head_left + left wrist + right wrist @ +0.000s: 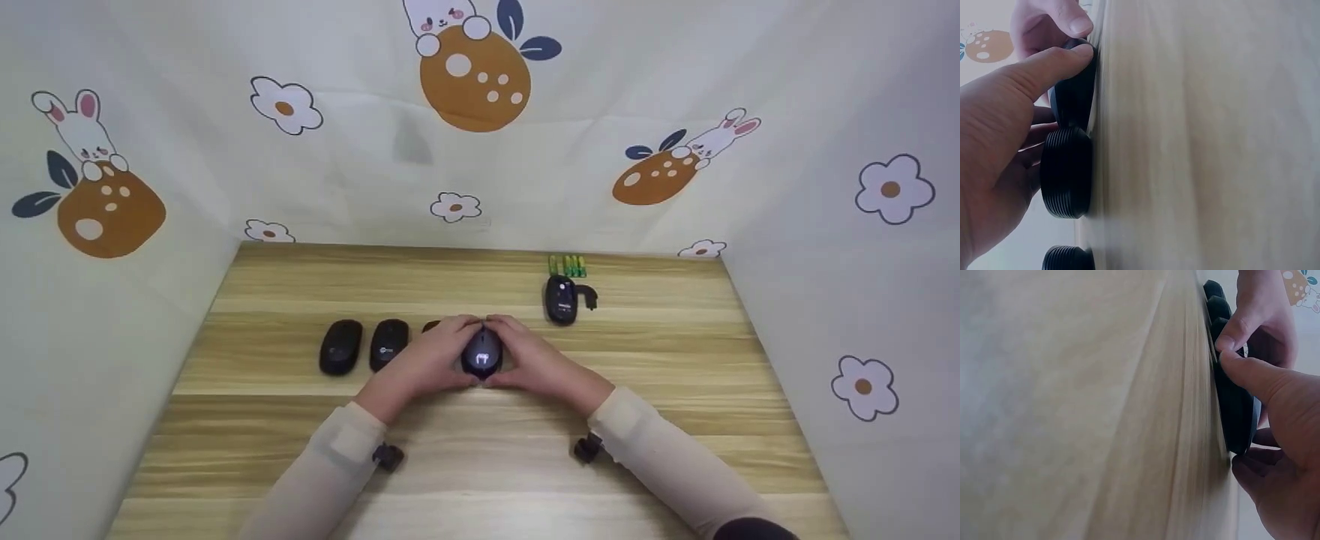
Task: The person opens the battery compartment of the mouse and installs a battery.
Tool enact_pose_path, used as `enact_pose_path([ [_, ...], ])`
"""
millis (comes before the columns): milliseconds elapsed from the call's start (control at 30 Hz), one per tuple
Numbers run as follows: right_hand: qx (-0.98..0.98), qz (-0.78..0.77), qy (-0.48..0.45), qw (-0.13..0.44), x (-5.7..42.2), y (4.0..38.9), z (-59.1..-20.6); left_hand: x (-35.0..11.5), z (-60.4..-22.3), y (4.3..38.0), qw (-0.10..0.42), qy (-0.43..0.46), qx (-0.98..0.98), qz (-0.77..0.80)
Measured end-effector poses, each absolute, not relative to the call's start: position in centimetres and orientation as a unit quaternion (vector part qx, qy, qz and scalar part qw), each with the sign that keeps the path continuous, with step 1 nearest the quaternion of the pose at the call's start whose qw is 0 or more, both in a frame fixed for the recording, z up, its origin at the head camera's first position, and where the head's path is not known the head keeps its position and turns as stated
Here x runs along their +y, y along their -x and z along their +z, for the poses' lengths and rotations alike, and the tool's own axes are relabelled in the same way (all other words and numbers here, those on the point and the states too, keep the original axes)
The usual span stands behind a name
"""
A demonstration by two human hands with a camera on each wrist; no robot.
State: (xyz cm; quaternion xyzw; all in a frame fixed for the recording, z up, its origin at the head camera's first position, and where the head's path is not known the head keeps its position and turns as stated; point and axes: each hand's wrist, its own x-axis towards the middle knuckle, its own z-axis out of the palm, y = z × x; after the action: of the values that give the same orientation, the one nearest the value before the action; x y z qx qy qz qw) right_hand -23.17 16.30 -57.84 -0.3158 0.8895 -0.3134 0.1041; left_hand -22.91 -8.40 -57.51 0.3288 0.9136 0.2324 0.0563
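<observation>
Dark mouse (481,354), centre of the head view, long axis running top to bottom, flanked by left hand (439,354) and right hand (534,361), equally near, both gripping it.

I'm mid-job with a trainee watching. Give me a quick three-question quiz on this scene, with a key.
1. Multiple choice: what do the left hand and right hand hold between them? (a) a pen; (b) a dark mouse; (c) a cup.
2. True or false: in the head view, the green batteries lie farther from the person than the far mouse.
3. Fill in: in the head view, the bent black piece sits to the ___ of the far mouse.

Key: 1. b; 2. true; 3. right.
</observation>
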Motion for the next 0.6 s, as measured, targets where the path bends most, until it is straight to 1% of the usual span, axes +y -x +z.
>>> enact_pose_path([
  [167, 0.88, -0.337, 0.318, 0.105, 16.7, 23.1, -57.9, -8.3, -57.4, 22.9, 0.062, -0.335, 0.909, 0.241],
  [400, 0.86, -0.39, 0.313, 0.102, 17.8, 23.0, -57.8, -8.1, -57.2, 22.9, 0.07, -0.337, 0.89, 0.299],
  [600, 0.847, -0.429, 0.307, 0.068, 18.6, 22.7, -57.5, -8.0, -56.7, 22.7, 0.047, -0.325, 0.878, 0.349],
])
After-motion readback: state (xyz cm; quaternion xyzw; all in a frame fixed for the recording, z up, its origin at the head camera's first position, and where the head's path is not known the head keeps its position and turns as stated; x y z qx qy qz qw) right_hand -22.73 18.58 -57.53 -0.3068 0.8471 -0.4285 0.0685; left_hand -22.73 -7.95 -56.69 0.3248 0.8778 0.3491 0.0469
